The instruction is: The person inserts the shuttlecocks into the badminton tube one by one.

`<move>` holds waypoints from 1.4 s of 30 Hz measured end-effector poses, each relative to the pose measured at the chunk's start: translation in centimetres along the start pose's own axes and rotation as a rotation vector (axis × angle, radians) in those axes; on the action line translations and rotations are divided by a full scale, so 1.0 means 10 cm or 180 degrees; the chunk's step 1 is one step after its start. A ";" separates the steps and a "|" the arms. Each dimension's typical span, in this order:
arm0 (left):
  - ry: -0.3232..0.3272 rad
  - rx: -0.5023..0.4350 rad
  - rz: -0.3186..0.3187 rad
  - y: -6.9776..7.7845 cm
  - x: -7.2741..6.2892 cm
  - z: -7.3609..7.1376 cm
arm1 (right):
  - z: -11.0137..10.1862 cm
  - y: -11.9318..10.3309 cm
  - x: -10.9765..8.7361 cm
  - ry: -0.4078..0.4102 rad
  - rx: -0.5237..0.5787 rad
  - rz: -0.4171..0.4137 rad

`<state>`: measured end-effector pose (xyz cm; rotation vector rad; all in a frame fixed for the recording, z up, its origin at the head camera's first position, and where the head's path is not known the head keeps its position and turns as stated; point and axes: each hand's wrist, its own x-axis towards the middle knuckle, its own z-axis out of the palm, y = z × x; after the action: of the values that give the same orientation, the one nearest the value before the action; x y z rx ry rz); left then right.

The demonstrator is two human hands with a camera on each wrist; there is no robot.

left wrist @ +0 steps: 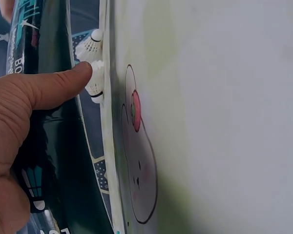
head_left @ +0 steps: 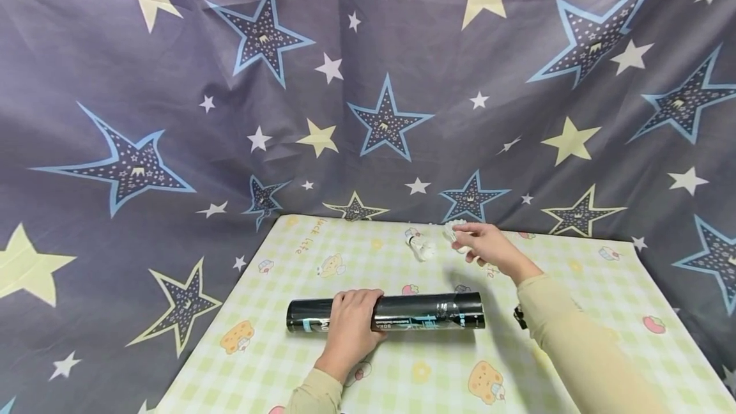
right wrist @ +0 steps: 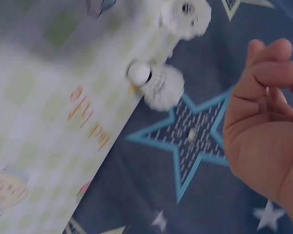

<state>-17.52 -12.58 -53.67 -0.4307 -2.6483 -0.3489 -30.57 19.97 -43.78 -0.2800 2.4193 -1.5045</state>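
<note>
A black shuttlecock tube (head_left: 428,312) with blue and white lettering lies sideways near the middle of the table. My left hand (head_left: 352,324) grips it left of its middle from above, the thumb laid along its near side in the left wrist view. Near the table's back edge, a white feathered shuttlecock (head_left: 423,248) with a black band lies on its side. A second shuttlecock (right wrist: 186,18) is close by, and my right hand (head_left: 489,249) overlaps it in the head view. In the right wrist view that hand's fingers are loosely bent, holding nothing, apart from both shuttlecocks.
A green-and-white checked cloth (head_left: 259,299) with cartoon prints covers the table. Behind it and along its sides hangs a dark grey curtain (head_left: 172,82) with stars. There is a dark band on the right wrist (head_left: 520,317).
</note>
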 end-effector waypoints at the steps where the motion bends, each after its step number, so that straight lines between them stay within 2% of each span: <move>1: -0.0021 0.0017 0.0006 0.00 0.00 0.00 | 0.06 -0.03 0.04 -0.0049 -0.0035 -0.0021; 7: -0.0164 0.0165 0.0066 0.01 0.01 -0.01 | 0.45 -0.10 0.22 -0.0282 -0.0146 -0.0058; 13: -0.0285 0.0222 0.0079 0.00 0.00 0.00 | 0.65 -0.04 0.33 -0.0415 -0.0249 -0.0020; 22: -0.0424 0.0316 0.0055 -0.03 -0.03 0.01 | 0.75 0.06 0.39 -0.0511 -0.0146 0.0088; 28: -0.0503 0.0339 0.0027 -0.03 -0.03 -0.01 | 0.74 0.11 0.42 -0.0589 -0.0130 0.0137; 42: -0.0518 0.0346 -0.0052 -0.11 -0.04 -0.07 | 0.80 0.10 0.53 -0.0481 -0.0107 0.0159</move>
<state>-17.32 -13.86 -53.46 -0.4188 -2.8141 -0.1803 -32.90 12.02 -48.71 -0.3257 2.3175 -1.3710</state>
